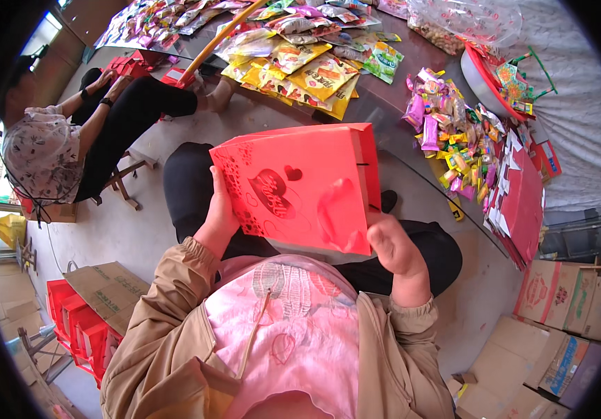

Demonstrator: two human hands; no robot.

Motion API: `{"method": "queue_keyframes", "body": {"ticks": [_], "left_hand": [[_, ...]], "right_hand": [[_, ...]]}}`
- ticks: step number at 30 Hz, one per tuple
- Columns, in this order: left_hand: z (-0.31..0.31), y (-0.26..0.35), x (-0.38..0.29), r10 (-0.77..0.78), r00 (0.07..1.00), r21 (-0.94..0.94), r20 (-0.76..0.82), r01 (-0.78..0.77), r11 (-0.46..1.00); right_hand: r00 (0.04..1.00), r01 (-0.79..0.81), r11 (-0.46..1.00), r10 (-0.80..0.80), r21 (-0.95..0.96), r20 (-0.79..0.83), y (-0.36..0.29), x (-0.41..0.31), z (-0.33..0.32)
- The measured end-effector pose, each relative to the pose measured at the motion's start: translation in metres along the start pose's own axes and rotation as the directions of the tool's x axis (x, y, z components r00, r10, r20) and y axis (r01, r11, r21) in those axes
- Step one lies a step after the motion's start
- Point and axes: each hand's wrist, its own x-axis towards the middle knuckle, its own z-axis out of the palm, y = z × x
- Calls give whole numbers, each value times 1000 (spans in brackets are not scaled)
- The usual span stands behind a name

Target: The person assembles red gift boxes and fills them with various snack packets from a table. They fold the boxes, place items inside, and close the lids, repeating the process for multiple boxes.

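A red paper gift bag (300, 194) with dark red hearts and a red ribbon handle lies tilted on its side above my lap, its opening towards the right. My left hand (223, 209) holds the bag's left end, thumb along the near panel and the other fingers hidden behind it. At the mouth end, my right hand (392, 243) is against the lower right corner with its fingers curled; the bag's edge hides part of them, so whether it grips the rim cannot be told. Yellow snack packets (321, 73) lie on the table beyond the bag.
A heap of small wrapped sweets (452, 141) lies at the table's right, beside a red-rimmed basin (481, 84) and stacked flat red bags (523, 204). Another person (49, 146) sits at the left. Standing red bags (78, 324) are at lower left, cardboard boxes (557, 298) at lower right.
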Motion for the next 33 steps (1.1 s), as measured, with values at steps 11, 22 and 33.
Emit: {"method": "queue_keyframes", "body": {"ticks": [11,22,33], "left_hand": [[-13,-16,15,79,995,330,-64,-53,943],[37,17,41,-122,773,777,622,-591,216],[68,8,143,-204,845,794,495,-535,-290]], "right_hand": [[978,-142,731,210,-668,21,18,13,2],[995,67,494,28,-867,93,101,59,-17],[991,130,522,-37,-843,129,156,115,-64]]}}
